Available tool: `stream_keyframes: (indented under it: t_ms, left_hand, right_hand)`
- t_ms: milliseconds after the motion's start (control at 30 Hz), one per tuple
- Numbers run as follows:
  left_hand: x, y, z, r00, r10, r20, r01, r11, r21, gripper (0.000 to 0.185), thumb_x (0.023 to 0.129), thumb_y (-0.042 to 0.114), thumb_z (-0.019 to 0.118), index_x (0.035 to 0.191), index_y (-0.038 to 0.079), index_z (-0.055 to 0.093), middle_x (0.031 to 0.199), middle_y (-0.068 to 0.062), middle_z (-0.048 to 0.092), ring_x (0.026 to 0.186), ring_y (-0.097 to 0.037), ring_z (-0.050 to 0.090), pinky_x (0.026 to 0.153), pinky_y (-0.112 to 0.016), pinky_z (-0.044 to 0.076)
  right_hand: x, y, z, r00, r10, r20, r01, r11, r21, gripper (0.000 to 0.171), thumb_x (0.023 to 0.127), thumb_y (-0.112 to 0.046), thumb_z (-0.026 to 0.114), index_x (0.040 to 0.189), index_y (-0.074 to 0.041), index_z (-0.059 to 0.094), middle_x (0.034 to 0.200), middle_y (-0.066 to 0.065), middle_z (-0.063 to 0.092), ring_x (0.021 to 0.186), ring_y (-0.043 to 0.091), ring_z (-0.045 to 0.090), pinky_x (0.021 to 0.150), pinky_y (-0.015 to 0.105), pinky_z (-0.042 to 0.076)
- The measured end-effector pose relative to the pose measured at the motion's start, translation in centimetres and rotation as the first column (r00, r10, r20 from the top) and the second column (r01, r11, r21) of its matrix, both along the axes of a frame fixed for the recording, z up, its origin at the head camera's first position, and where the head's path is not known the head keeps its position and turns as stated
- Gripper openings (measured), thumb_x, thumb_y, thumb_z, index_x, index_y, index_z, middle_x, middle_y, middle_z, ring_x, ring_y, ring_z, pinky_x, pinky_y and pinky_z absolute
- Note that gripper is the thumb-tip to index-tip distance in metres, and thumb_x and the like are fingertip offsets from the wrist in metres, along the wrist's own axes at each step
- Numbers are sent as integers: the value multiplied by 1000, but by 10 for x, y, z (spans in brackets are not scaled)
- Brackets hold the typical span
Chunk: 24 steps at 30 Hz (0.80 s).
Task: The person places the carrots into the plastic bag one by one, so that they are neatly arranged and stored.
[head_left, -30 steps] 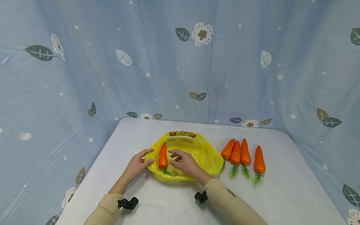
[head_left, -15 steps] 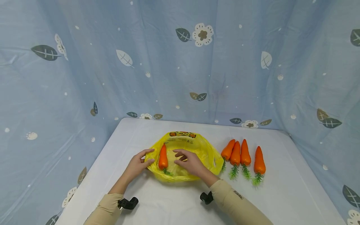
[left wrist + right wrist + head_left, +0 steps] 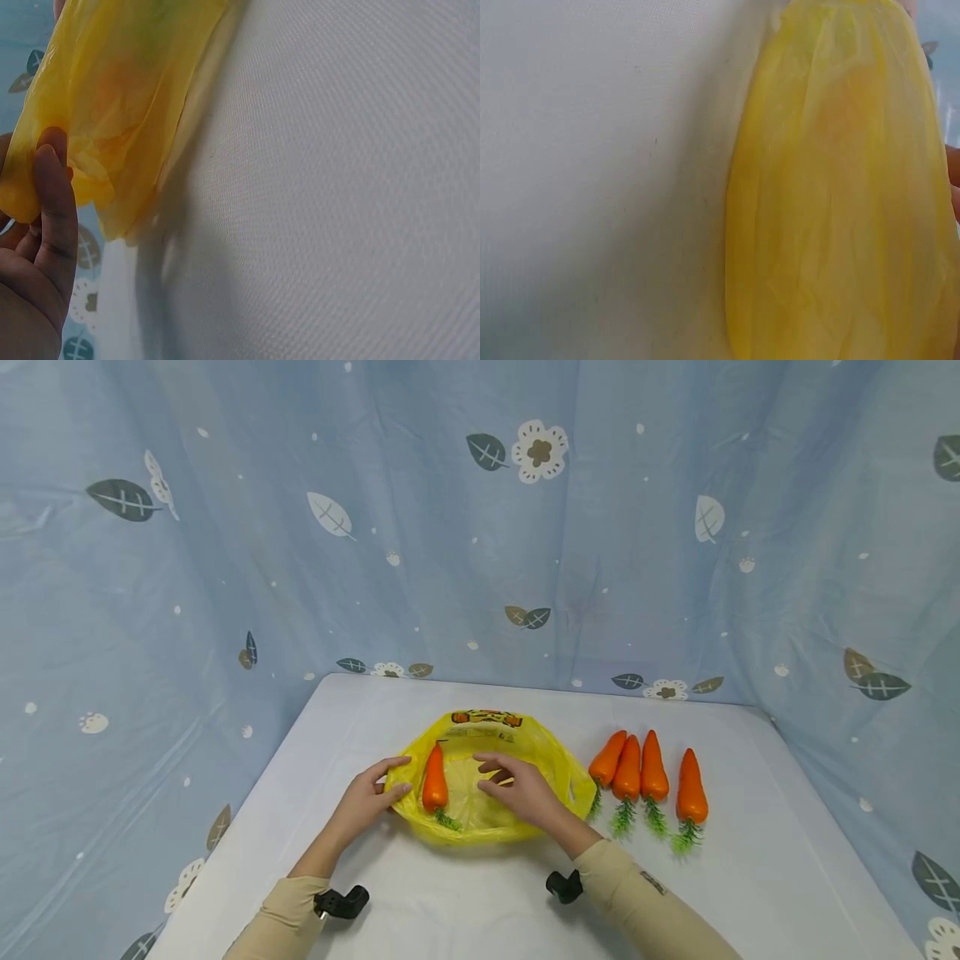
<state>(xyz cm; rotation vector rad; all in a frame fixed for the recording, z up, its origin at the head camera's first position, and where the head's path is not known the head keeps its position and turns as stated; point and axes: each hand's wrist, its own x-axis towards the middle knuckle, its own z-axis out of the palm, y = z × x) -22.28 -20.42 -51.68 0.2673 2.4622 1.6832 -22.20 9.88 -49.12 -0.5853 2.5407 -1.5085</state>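
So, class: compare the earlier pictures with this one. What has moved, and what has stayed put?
The right hand slid rightward across the yellow bag, away from the carrot in the bag. The left hand stays gripping the bag's left edge; that carrot and the four carrots on the table have not moved.

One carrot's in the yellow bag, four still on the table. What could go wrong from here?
The thin yellow plastic bag is limp; its mouth could sag shut if the left hand lets the rim go. The right hand inside could nudge the bagged carrot. The four carrots lie close together, so grabbing one may roll another.
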Motion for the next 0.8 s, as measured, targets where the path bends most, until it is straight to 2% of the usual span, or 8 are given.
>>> stream_keyframes:
  t_ms: [333,600,800]
  left_hand:
    - [1,-1,-1,1000,21,1,-21,1000,-12,52,97,18,71,145,8,55,136,-22,58,75,-18,67,65,-33,59]
    - [1,-1,-1,1000,25,3,-25,999,-19,51,98,18,71,145,8,55,137,-22,58,73,-17,66,65,-34,59]
    - [0,-1,-2,1000,22,16,-22,1000,-11,52,98,17,71,146,9,54,142,-20,54,76,-19,67,65,-34,59]
  right_hand:
    - [-1,12,2,999,-29,-32,29,1000,7,42,99,-20,69,140,-21,62,125,13,67,102,21,67,88,38,57]
    - [-1,22,3,998,-60,-23,60,998,7,40,99,-24,69,139,-25,63,125,9,68,102,21,66,79,29,58]
    - [-1,29,5,998,-57,-9,57,998,-11,42,99,-23,70,140,-27,62,126,12,67,100,21,66,77,26,58]
